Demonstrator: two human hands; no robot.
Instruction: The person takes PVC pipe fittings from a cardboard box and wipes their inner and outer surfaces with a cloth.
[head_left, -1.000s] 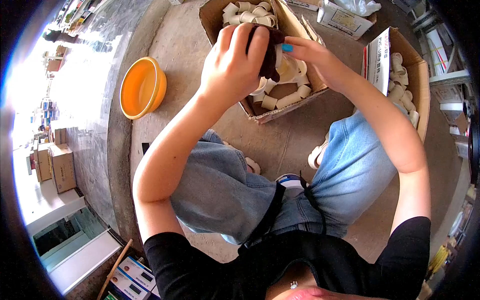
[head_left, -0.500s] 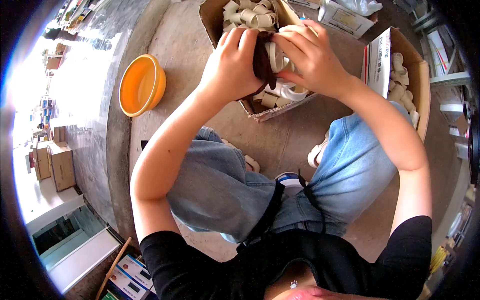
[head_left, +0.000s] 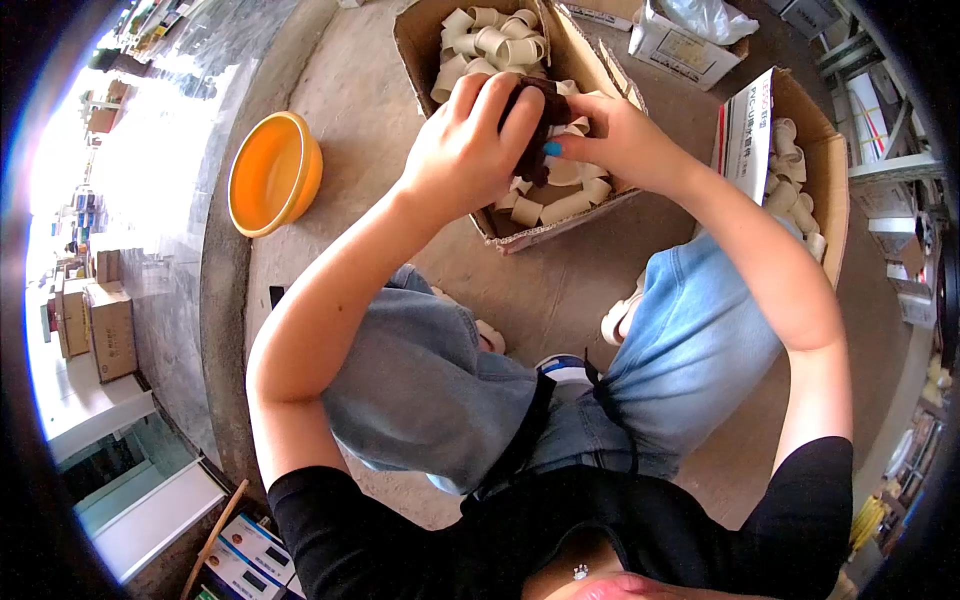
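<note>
My left hand (head_left: 465,145) is wrapped round a dark brown cloth (head_left: 541,130), held above the front of an open cardboard box (head_left: 540,236). On the cloth's right side, my right hand (head_left: 615,140) has its thumb and fingers pressed to it; whether a fitting lies inside is hidden. Cream pipe fittings (head_left: 492,42) fill the back part of the box. More cream fittings (head_left: 567,207) lie in the front part, below my hands.
An orange basin (head_left: 275,174) stands on the floor to the left. On the right is another open carton (head_left: 825,175) with cream fittings. A white carton (head_left: 680,50) with a plastic bag sits at the back. My knees flank the floor in front.
The white fittings seen between my hands half a second ago no longer show there. My right hand has turned and moved down against the cloth. The whole view has shifted slightly.
</note>
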